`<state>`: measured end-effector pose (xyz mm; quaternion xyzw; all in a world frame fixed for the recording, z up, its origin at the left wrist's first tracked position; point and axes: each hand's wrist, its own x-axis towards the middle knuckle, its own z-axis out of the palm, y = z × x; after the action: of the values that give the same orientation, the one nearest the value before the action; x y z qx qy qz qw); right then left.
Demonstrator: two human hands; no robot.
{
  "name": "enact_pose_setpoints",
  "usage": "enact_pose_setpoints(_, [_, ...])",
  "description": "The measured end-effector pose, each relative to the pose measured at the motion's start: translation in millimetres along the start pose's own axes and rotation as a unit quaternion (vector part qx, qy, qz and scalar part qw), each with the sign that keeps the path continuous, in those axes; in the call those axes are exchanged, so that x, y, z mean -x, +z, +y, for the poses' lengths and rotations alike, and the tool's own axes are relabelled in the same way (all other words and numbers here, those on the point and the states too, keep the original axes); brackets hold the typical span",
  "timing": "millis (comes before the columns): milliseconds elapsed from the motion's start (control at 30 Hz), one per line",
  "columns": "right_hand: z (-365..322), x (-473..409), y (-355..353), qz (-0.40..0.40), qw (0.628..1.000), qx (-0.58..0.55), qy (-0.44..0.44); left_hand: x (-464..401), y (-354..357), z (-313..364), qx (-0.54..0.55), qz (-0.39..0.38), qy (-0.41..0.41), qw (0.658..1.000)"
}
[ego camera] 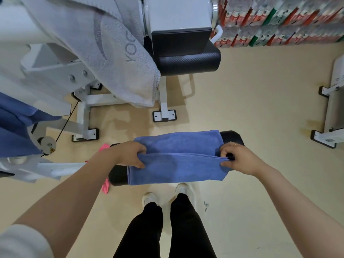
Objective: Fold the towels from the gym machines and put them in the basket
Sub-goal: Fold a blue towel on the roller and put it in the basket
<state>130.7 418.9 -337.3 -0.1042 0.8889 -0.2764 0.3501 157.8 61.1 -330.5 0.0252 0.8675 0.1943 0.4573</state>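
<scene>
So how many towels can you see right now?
3, maybe more hidden: a blue towel held on the black pad, a grey towel over the machine, another blue one far left.

We read grey letters "YOG", cut off by a fold, on the grey towel [119, 58]. A small yellow warning triangle sits on the pulley [48, 144]; its symbol is unreadable.

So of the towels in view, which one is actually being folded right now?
The blue towel lying across the black padded bench, gripped at its two ends by the left hand and right hand. The grey towel just hangs on the white machine, untouched.
</scene>
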Motion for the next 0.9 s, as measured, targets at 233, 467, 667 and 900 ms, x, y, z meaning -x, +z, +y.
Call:
enact_pose_setpoints(233, [-23.6,-1.8,-43.0,-0.096,0.931,-0.348,0.044,10.9,-3.9,-11.0,0.538,0.064,0.023,0.84])
enact_pose_setpoints(467, [-24.9,-61.0,-20.0,0.009,0.93,-0.331,0.158,-21.0,24.6,-7.5,0.659,0.178,-0.123,0.721])
enact_pose_setpoints(667, [-26.6,-78.2,-2.1,0.122,0.942,-0.233,0.207,-21.2,35.1,-10.6,0.546,0.207,-0.128,0.801])
enact_pose_setpoints(900, [-34.3,-86.0,3.4,0.142,0.963,0.021,0.23,-25.3,44.0,0.3,0.317,0.347,-0.157,0.868])
